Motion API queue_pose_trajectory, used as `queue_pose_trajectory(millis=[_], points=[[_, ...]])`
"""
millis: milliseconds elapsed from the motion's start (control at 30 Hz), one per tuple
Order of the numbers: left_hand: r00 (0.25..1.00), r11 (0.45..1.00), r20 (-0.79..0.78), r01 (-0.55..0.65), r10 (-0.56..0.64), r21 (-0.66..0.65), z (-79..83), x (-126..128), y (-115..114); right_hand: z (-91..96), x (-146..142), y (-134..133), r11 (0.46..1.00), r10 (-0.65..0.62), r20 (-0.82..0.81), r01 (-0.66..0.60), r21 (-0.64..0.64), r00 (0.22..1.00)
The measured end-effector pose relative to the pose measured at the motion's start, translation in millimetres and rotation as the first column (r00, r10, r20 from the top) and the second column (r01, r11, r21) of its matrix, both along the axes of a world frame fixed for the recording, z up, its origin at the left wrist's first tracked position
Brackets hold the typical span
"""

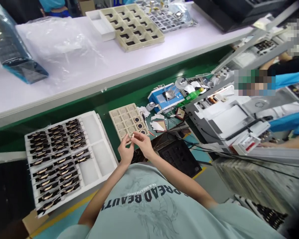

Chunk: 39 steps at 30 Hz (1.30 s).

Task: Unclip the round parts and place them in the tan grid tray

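My left hand (126, 151) and my right hand (144, 143) meet just in front of a beige compartment tray (119, 117) on the green belt. Both hands pinch one small pale part (133, 135) between their fingertips. The tray holds three dark round parts (140, 125) in its right-hand cells; the other cells look bare. To my left lies a white foam tray (99, 146) with several rows of small black and gold flat parts (57, 152).
A blue fixture (164, 97) and paper scraps lie beyond the beige tray. A grey machine (226, 119) with cables stands at the right, where another person's blue sleeve (289, 121) shows. The white bench behind carries a large beige tray (132, 28), plastic bags and a white box.
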<state>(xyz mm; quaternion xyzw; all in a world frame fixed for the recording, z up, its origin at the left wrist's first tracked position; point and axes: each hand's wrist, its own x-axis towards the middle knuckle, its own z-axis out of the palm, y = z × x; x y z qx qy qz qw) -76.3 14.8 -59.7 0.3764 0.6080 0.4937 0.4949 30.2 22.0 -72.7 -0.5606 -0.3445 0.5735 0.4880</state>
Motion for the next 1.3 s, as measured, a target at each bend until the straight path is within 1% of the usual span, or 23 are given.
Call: queue_pose_trajectory(millis=[33, 67, 100, 133, 200, 233, 300, 367, 400, 433, 500, 600, 667, 733, 833, 900, 967, 1000, 1067, 1100, 1200, 1267, 1300], points=[[1.0, 1.0, 0.025, 0.018, -0.018, -0.009, 1.1, -2.3, -0.9, -2.1, 4.4, 5.2, 0.999, 0.032, 0.053, -0.031, -0.01, 0.998], [0.998, 0.999, 0.051, 0.039, -0.038, -0.015, 1.5, -5.7, -2.3, -4.5, 10.4, 13.3, 0.997, 0.08, 0.152, -0.076, -0.029, 0.985], [0.996, 0.998, 0.076, 0.058, -0.056, -0.027, 1.3, -10.2, -4.3, -7.1, 17.5, 24.5, 0.991, 0.135, 0.28, -0.125, -0.055, 0.95], [0.993, 0.996, 0.097, 0.071, -0.067, -0.047, 0.2, -15.9, -7.2, -9.9, 25.1, 38.8, 0.983, 0.186, 0.407, -0.167, -0.083, 0.894], [0.99, 0.991, 0.124, 0.075, -0.061, -0.111, -4.5, -30.5, -16.5, -16.0, 39.5, 74.8, 0.965, 0.263, 0.64, -0.213, -0.155, 0.722], [0.99, 0.986, 0.127, 0.073, -0.054, -0.147, -7.8, -38.9, -22.9, -19.5, 45.1, 94.7, 0.958, 0.286, 0.722, -0.216, -0.19, 0.631], [0.993, 0.978, 0.105, 0.065, -0.044, -0.197, -15.9, -56.9, -38.8, -27.7, 51.6, 133.6, 0.933, 0.35, 0.856, -0.223, -0.282, 0.381], [0.998, 0.975, 0.052, 0.05, -0.039, -0.216, -24.3, -74.4, -56.8, -37.2, 52.4, 165.4, 0.891, 0.413, 0.9, -0.266, -0.367, 0.141], [0.999, 0.974, 0.015, 0.044, -0.042, -0.221, -28.3, -82.5, -65.7, -42.0, 51.3, 177.7, 0.869, 0.435, 0.898, -0.293, -0.398, 0.07], [0.998, 0.974, -0.026, 0.041, -0.048, -0.224, -32.0, -89.9, -74.2, -46.5, 49.6, 187.6, 0.852, 0.45, 0.893, -0.312, -0.421, 0.024], [0.992, 0.972, -0.107, 0.04, -0.066, -0.231, -38.6, -102.4, -89.1, -53.6, 45.6, 201.2, 0.83, 0.472, 0.881, -0.323, -0.454, -0.024], [0.978, 0.97, -0.199, 0.019, -0.069, -0.241, -45.6, -115.0, -106.4, -59.1, 40.1, 210.3, 0.813, 0.491, 0.869, -0.324, -0.484, -0.065], [0.971, 0.971, -0.234, -0.003, -0.055, -0.241, -47.3, -120.4, -114.3, -61.1, 36.8, 209.6, 0.806, 0.502, 0.861, -0.316, -0.501, -0.085], [0.968, 0.975, -0.251, -0.024, -0.033, -0.221, -46.3, -126.4, -117.7, -64.0, 33.6, 203.7, 0.812, 0.503, 0.859, -0.288, -0.507, -0.093], [0.946, 0.988, -0.323, -0.063, 0.015, -0.141, -41.5, -146.8, -110.5, -70.8, 29.5, 188.6, 0.864, 0.457, 0.888, -0.216, -0.455, -0.043], [0.891, 0.993, -0.453, -0.084, 0.04, -0.078, -37.7, -172.1, -98.8, -74.3, 27.0, 177.7, 0.899, 0.411, 0.912, -0.174, -0.403, 0.009], [0.778, 0.997, -0.628, -0.055, 0.01, -0.053, -34.8, -204.4, -84.2, -75.0, 24.8, 168.6, 0.92, 0.374, 0.926, -0.149, -0.364, 0.047], [0.701, 0.998, -0.712, -0.009, -0.042, -0.068, -34.0, -221.4, -76.5, -74.5, 23.9, 165.3, 0.924, 0.364, 0.93, -0.141, -0.354, 0.05], [0.532, 0.983, -0.828, 0.135, -0.178, -0.124, -34.2, -252.5, -61.0, -72.0, 23.3, 161.2, 0.941, 0.33, 0.938, -0.118, -0.317, 0.103], [0.449, 0.962, -0.86, 0.224, -0.242, -0.154, -35.0, -265.3, -53.6, -70.4, 23.5, 159.8, 0.949, 0.309, 0.94, -0.107, -0.296, 0.145], [0.241, 0.874, -0.909, 0.438, -0.34, -0.211, -39.2, -288.7, -35.5, -65.3, 26.2, 151.6, 0.966, 0.257, 0.926, -0.08, -0.244, 0.277], [0.161, 0.828, -0.914, 0.502, -0.373, -0.249, -43.0, -295.1, -27.1, -63.0, 27.4, 137.6, 0.968, 0.25, 0.911, -0.071, -0.24, 0.33], [0.139, 0.814, -0.911, 0.515, -0.39, -0.27, -45.0, -297.2, -23.9, -62.5, 26.9, 127.1, 0.968, 0.252, 0.899, -0.073, -0.242, 0.358]])
